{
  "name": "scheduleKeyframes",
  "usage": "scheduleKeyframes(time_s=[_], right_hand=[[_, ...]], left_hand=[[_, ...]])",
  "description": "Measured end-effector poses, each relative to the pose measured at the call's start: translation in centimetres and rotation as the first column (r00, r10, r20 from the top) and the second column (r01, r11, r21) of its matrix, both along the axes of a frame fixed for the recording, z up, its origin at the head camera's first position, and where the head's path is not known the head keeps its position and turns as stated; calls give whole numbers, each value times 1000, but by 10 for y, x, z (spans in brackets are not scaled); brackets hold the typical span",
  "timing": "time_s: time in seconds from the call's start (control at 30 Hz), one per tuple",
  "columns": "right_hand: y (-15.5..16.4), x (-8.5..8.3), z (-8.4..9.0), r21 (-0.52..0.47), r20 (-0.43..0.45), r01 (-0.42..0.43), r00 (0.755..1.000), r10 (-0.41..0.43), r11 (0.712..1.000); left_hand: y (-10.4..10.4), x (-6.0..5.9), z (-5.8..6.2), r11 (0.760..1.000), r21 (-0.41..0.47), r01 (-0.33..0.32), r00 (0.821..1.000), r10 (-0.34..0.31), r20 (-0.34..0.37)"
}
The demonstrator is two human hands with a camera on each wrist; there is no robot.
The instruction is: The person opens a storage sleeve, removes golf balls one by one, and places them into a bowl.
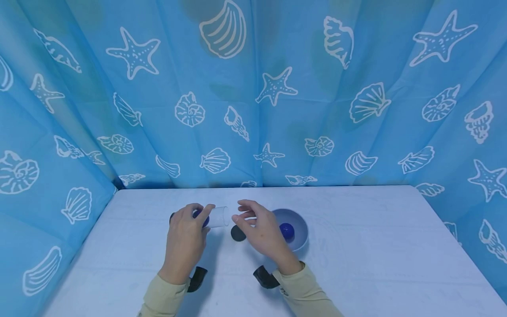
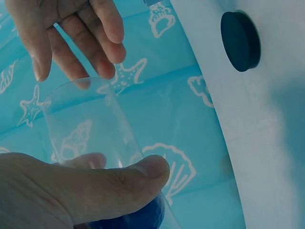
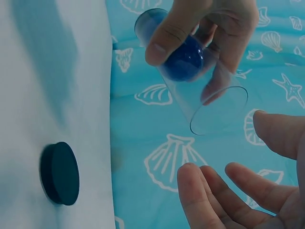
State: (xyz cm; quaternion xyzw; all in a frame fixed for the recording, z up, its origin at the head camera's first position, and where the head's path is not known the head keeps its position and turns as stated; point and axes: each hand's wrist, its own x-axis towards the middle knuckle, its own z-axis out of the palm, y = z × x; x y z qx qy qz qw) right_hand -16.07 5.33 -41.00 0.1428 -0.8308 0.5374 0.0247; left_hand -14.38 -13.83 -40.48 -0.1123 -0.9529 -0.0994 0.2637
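My left hand (image 1: 185, 240) grips a clear plastic tube (image 1: 218, 216) above the table, tilted with its open end toward my right hand. Inside the tube sits a blue ball (image 3: 185, 59), near the end my left hand holds. My right hand (image 1: 264, 232) is just off the tube's open mouth, fingers spread loosely and holding nothing. Below, between the hands, a round black lid (image 1: 238, 234) lies on the table. A second blue ball (image 1: 287, 231) rests in a grey bowl (image 1: 302, 222), which my right hand partly covers in the head view.
The white table (image 1: 368, 255) extends to both sides of the hands. Behind and beside it hangs a blue curtain (image 1: 241, 92) with white shells and starfish. Black wrist-worn pieces (image 1: 265, 277) sit at both cuffs.
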Motion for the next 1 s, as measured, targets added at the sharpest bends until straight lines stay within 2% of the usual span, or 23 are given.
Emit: scheduleKeyframes(time_s=[1.0], right_hand=[[-14,5,-9,-107,62,-46,997,53,993]], left_hand=[[2,3,0,1000,-6,27,999,-27,-28]])
